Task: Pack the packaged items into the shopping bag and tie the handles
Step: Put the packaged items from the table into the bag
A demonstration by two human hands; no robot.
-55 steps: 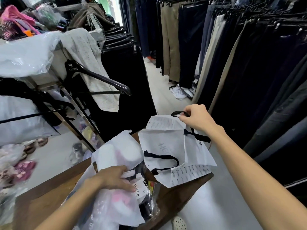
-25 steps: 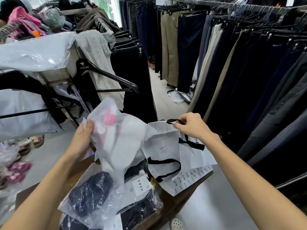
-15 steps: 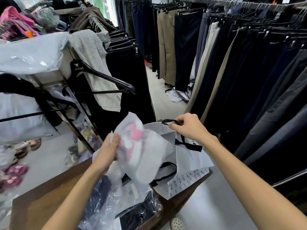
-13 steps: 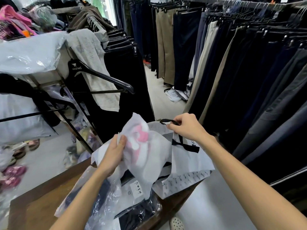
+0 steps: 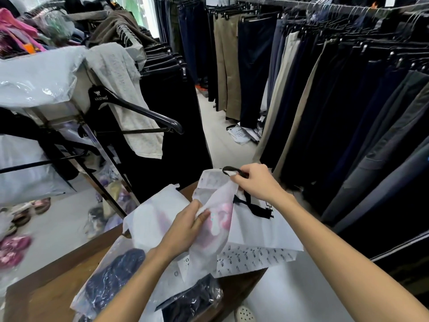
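Head view: white package (image 5: 214,225) upright, lengthwise.

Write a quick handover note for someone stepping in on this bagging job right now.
Right hand grips the black handle of the white shopping bag, holding its mouth up.
Left hand pinches the white package with pink contents, its top end at the bag's mouth, not yet inside.
Two clear packages of dark clothing lie on the wooden table.
Left: push this one in, pack the rest, tie the handles.

"ARISTINO" in white on the black hanger (image 5: 130,108); other print unreadable
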